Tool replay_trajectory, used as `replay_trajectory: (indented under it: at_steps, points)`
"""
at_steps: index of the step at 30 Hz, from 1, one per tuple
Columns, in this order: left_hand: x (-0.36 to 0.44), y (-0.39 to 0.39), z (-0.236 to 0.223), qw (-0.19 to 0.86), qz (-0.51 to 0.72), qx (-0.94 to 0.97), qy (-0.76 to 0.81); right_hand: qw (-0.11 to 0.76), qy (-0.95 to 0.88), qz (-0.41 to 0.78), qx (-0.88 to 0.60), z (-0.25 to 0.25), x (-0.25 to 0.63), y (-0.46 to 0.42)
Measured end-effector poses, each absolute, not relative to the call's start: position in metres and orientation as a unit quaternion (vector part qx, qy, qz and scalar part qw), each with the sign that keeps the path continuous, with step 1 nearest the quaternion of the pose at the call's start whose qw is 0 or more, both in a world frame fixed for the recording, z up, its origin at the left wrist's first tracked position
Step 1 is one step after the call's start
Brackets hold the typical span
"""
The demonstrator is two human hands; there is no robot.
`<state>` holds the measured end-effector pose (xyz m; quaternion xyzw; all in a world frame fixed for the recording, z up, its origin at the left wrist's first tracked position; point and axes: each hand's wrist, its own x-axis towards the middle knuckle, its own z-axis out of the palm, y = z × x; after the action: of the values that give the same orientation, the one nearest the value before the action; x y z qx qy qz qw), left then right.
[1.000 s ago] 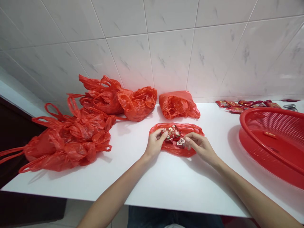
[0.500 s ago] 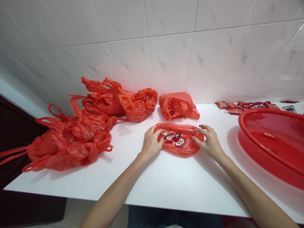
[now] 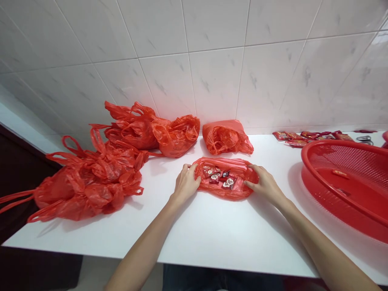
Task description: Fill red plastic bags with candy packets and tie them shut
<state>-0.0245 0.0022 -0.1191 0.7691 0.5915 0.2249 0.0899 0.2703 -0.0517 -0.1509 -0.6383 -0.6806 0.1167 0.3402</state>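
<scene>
A red plastic bag lies on the white table, its mouth spread toward me. Inside it show several small wrapped packets, dark red with white labels. My left hand grips the bag's left edge, thumb at the rim and fingers curled behind the plastic. At the opposite edge my right hand pinches the bag between thumb and fingers. Right behind stands another red plastic bag with a crumpled opening, apart from both hands.
Several knotted red bags are heaped on the left. A big red mesh basket stands at the right, a few packets in it. Behind it lie loose red packets and scissors. A tiled wall bounds the table.
My left hand has moved slightly left and outward, and my right hand's fingers have closed on the bag's edge. The mouth looks spread a little wider. The view has shifted slightly.
</scene>
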Motion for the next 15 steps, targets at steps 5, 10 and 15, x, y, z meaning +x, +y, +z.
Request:
replay_trajectory:
  at_steps: [5,10,15]
  points:
    - [-0.027,0.009,-0.122,0.096,0.306,0.759,0.566,0.390,-0.680,0.109,-0.611,-0.146,0.271,-0.051]
    - [-0.026,0.011,-0.122,0.106,0.408,0.756,0.501,0.434,-0.678,0.108,-0.583,-0.139,0.269,-0.054]
    - [-0.024,0.008,-0.120,0.103,0.453,0.757,0.459,0.454,-0.677,0.083,-0.573,-0.135,0.269,-0.056]
